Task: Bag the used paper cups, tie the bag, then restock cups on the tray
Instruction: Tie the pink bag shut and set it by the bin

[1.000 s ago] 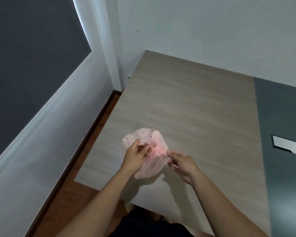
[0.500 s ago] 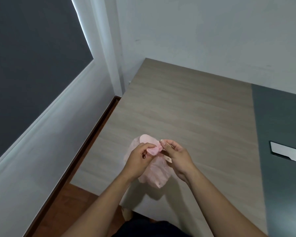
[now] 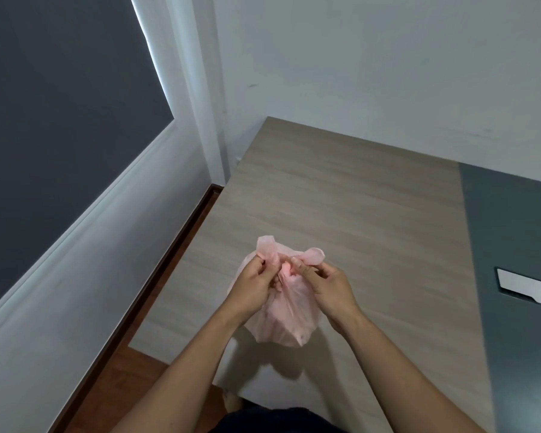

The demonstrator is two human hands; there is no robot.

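Bag (image 3: 283, 314) between left hand (image 3: 253, 287), right hand (image 3: 331, 287)

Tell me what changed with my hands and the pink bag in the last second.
The right hand, a little apart a second ago, closed in on the neck of the pink bag. Now it and the left hand each pinch one of its handle loops, the gathered neck between them. The bag stayed held over the near left corner of the table.
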